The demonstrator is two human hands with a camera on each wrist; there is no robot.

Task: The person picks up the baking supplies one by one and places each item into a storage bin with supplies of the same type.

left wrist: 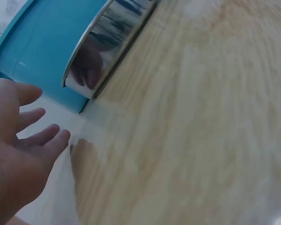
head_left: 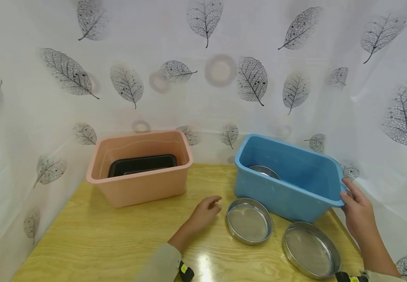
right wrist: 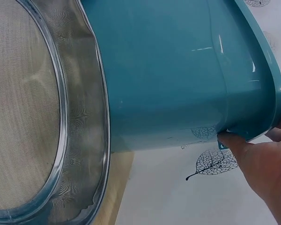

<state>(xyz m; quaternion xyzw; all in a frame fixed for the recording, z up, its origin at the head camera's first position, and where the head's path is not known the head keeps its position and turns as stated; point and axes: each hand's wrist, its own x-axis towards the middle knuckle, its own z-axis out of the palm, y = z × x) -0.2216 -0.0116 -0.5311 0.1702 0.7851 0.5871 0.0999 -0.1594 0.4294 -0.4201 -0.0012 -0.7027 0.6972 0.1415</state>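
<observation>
My right hand (head_left: 360, 213) grips the right end rim of a blue plastic bin (head_left: 277, 197); the right wrist view shows the thumb (right wrist: 234, 140) under the rim. Inside that bin lies a round metal sieve (head_left: 265, 171), partly hidden by the front wall. Two more round sieves with mesh bottoms lie on the table in front of it: one sieve (head_left: 249, 221) near the middle, another sieve (head_left: 310, 250) nearer my right arm. To the left of the middle sieve, my left hand (head_left: 205, 213) hovers over the table with relaxed fingers, holding nothing.
A pink bin (head_left: 147, 190) stands at the back left with black trays (head_left: 145, 164) inside. The yellow wood-grain table (head_left: 111, 235) meets a white leaf-print curtain (head_left: 175, 105) at the back and sides.
</observation>
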